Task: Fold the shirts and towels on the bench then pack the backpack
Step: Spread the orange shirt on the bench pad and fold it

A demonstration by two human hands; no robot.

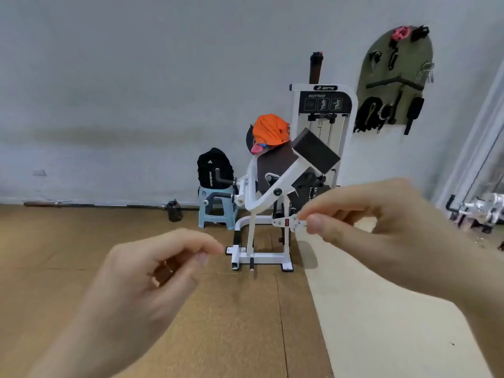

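An orange cloth (270, 129) lies bunched on top of the brown padded bench of a white gym machine (275, 165), far ahead of me. A pink and blue piece (257, 148) pokes out beneath it. Left of the machine, a black backpack (215, 167) stands upright on a light-blue plastic stool (218, 207). My left hand (152, 274) and my right hand (381, 222) are raised in front of me, well short of the machine. On each hand the fingers are curled with thumb meeting forefinger, and nothing is held.
A barbell (109, 205) lies along the wall on the brown floor, with a dark bottle (174, 211) beside it. A green wall board (395, 77) carries cable handles. A beige mat (381, 309) covers the floor at right; metal weights (485, 208) sit at the far right.
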